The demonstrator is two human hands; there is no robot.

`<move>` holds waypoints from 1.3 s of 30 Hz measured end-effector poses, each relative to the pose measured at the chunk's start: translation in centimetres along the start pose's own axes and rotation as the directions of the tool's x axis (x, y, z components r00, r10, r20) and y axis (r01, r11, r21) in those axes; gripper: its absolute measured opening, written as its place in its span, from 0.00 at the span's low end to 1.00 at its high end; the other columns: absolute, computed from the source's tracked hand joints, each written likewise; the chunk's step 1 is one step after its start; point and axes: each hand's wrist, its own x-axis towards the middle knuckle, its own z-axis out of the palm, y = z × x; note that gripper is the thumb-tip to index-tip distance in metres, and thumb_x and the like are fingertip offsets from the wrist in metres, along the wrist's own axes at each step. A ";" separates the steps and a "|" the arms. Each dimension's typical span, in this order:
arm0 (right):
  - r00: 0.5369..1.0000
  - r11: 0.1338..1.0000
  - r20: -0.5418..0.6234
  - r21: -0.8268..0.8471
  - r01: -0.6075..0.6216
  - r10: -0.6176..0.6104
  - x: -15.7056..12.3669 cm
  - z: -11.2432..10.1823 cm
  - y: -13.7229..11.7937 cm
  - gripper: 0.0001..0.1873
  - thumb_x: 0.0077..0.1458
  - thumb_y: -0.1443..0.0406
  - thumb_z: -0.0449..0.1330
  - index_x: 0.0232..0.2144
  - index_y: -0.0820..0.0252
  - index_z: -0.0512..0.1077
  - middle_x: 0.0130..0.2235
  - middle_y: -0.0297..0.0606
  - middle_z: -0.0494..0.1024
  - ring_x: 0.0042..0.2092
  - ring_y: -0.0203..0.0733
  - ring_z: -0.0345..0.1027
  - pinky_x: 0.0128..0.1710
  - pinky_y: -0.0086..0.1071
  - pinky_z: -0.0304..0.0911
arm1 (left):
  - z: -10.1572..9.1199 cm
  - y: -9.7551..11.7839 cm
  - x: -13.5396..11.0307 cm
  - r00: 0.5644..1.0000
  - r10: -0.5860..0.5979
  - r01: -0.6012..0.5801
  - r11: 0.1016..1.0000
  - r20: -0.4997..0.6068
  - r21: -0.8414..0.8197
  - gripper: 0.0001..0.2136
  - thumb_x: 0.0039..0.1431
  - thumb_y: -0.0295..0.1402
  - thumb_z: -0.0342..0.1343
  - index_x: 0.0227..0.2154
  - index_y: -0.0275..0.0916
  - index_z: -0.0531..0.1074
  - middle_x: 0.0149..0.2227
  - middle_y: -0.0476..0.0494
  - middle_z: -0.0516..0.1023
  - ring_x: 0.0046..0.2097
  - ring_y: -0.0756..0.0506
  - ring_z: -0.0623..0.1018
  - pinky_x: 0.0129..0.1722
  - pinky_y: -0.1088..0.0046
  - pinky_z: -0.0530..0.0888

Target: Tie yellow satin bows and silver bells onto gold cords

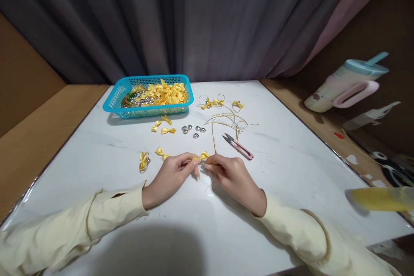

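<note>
Between my fingertips is a small yellow satin bow (204, 155). My left hand (174, 173) pinches its left end between thumb and forefinger. At the bow's right side, my right hand (233, 175) is closed in a pinch on a gold cord (213, 138), which runs up from the fingers; the pinched end is hidden. Left of my left hand lie another yellow bow (161, 153) and a yellow bow with gold cord loops (144, 162). Thread snips (238, 146) with pink handles rest beyond my right hand. Several silver beads (186, 129) sit in small groups ahead.
A blue plastic basket (148, 112) of yellow bows, silver beads and gold cord stands at the back left. Loose gold cords (231, 116) and finished-looking looped bows (212, 102) lie behind the snips. At right are a tumbler (346, 82) and a yellow-filled bottle (375, 199).
</note>
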 end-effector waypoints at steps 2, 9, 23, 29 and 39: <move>1.000 1.000 -0.019 0.002 0.020 -0.020 -0.1 0.3 0.1 0.09 0.55 0.72 0.49 0.28 0.61 0.69 0.23 0.34 0.73 0.23 0.33 0.61 0.25 0.25 0.54 | 0.0 0.0 -0.1 1.000 0.023 -0.024 1.000 0.020 0.012 0.13 0.61 0.36 0.47 0.25 0.36 0.70 0.23 0.50 0.71 0.27 0.51 0.69 0.30 0.77 0.64; 0.999 0.993 -0.027 0.113 -0.043 0.047 0.8 -1.2 0.2 0.07 0.57 0.61 0.53 0.32 0.60 0.65 0.26 0.35 0.73 0.27 0.35 0.65 0.26 0.27 0.57 | -0.3 0.1 0.0 0.997 0.054 -0.054 0.999 0.057 -0.003 0.12 0.60 0.35 0.47 0.27 0.36 0.71 0.24 0.48 0.72 0.29 0.49 0.69 0.31 0.75 0.64; 0.911 0.578 0.411 0.749 -0.325 -0.020 1.2 -1.3 -0.1 0.19 0.53 0.59 0.58 0.39 0.54 0.51 0.24 0.23 0.64 0.24 0.29 0.60 0.25 0.26 0.55 | -0.9 -0.8 0.7 0.864 -0.042 0.199 0.944 0.502 -0.263 0.10 0.58 0.37 0.52 0.34 0.35 0.71 0.22 0.52 0.67 0.23 0.54 0.63 0.24 0.77 0.58; 0.974 0.719 0.114 0.659 -0.221 0.194 1.2 -1.2 -0.5 0.17 0.53 0.63 0.57 0.38 0.54 0.51 0.20 0.20 0.63 0.20 0.28 0.53 0.21 0.24 0.50 | -0.4 -0.3 0.2 0.992 0.081 -0.072 0.993 0.094 -0.093 0.10 0.61 0.37 0.48 0.41 0.38 0.67 0.37 0.45 0.71 0.34 0.50 0.69 0.34 0.73 0.66; 0.987 0.885 -0.001 0.443 -0.144 0.162 0.5 0.2 -1.3 0.10 0.55 0.64 0.53 0.37 0.55 0.53 0.19 0.22 0.61 0.21 0.32 0.55 0.22 0.26 0.51 | 0.1 -0.3 -0.5 0.961 0.243 -0.265 0.947 0.135 0.184 0.08 0.61 0.31 0.48 0.34 0.34 0.71 0.31 0.45 0.73 0.33 0.49 0.71 0.35 0.75 0.66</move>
